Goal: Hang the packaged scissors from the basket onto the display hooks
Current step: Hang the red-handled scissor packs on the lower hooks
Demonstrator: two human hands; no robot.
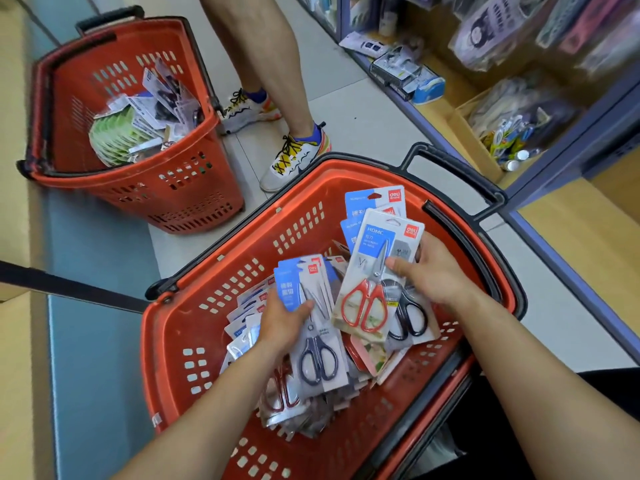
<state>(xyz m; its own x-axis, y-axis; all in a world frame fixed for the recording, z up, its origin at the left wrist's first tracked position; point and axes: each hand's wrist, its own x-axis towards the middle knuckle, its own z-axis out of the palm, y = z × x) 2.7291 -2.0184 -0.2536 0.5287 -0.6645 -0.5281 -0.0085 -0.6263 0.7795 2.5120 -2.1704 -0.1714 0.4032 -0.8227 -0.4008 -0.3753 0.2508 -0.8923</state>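
Observation:
A red basket (pixel 180 334) right below me holds a heap of packaged scissors. My left hand (pixel 282 322) grips a pack of dark-handled scissors (pixel 320 358) by its upper left side. My right hand (pixel 431 271) holds a small stack of packs fanned out over the basket; the front one has red-handled scissors (pixel 367 299), and a black-handled pair (pixel 410 318) shows behind it. More blue-topped packs (pixel 372 199) stick up at the back of that stack. No display hooks are plainly in view.
A second red basket (pixel 145 188) with mixed packaged goods stands at the upper left. Another person's legs and sneakers (pixel 294 157) stand between the two baskets. Shelving (pixel 485 109) with stationery runs along the right.

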